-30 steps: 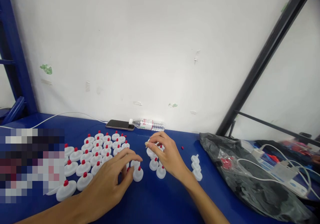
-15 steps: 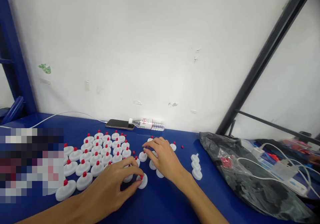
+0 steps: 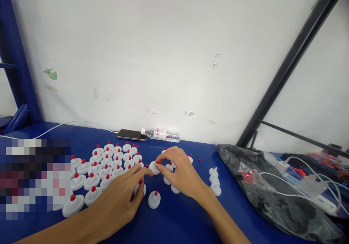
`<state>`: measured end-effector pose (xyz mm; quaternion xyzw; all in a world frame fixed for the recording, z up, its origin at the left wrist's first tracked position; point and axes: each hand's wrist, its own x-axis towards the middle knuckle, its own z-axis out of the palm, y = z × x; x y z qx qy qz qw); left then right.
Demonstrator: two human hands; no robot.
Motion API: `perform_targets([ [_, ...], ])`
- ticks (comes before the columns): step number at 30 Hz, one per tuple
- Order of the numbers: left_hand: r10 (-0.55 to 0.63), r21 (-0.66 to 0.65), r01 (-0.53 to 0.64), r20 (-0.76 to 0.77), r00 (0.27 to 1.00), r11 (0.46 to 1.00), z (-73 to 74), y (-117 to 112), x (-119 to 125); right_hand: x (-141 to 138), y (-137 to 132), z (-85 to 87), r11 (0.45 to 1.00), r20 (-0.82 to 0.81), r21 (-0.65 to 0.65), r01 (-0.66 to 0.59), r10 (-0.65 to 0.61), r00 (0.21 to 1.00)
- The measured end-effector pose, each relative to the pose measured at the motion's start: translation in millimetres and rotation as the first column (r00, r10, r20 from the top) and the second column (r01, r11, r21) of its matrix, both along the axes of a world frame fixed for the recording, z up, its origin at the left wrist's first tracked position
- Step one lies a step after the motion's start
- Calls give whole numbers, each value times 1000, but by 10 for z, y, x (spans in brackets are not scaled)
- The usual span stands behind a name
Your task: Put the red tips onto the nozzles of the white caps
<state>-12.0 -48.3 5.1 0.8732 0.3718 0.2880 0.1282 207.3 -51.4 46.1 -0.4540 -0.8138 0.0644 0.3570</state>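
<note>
My right hand [image 3: 180,169] pinches the small red tip of a white, round cap [image 3: 154,168] between thumb and forefinger. That cap is tilted slightly. My left hand [image 3: 125,187] reaches in from the left, its forefinger stretched toward the same cap and its thumb apart, low beside another red-tipped white cap [image 3: 140,190] that the fingers partly cover. In front of both hands a single red-tipped cap [image 3: 154,200] stands upright on the blue table [image 3: 174,224]. More white caps lie partly hidden behind my right hand.
Several red-tipped white caps [image 3: 92,181] stand in rows at left. Untipped white pieces [image 3: 214,181] lie nested at right. Loose red tips [image 3: 199,160] are on the table. A phone [image 3: 131,135] and water bottle [image 3: 160,134] lie by the wall; a black plastic bag [image 3: 261,200] and power strip [image 3: 319,202] are right.
My left hand has let go of the front cap's red tip and moved left and back. My right thumb and forefinger have closed on the red tip of the cap behind, which now tilts.
</note>
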Motion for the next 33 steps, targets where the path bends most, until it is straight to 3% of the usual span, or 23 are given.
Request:
perform_targets([
  [3, 29, 1, -29, 3, 1000, 1000, 48, -18, 7, -5, -33, 42, 1000, 21, -26, -9, 10, 1000],
  [7, 89, 30, -88, -30, 996, 996, 82, -34, 6, -30, -35, -39, 996, 104, -66, -66, 73, 992],
  [13, 180, 178, -140, -234, 955, 974, 43, -37, -12, -10, -19, -49, 998, 122, -29, -60, 64, 991],
  [19, 121, 153, -77, -303, 945, 985, 58, -54, 6, 35, 11, -22, 999, 155, 38, 2, -8, 988],
  [28, 38, 126, -29, -72, 997, 992, 70, -208, 11, 12, 14, -20, 994, 151, 97, 47, -62, 987],
  [30, -29, 151, 30, -12, 1000, 988, 70, -230, 4, 22, 32, -24, 993, 139, 94, 68, -80, 987],
  [33, -247, 171, 254, -60, 967, 952, -19, -210, -7, 44, 62, -44, 991, 142, 101, 88, -102, 985],
])
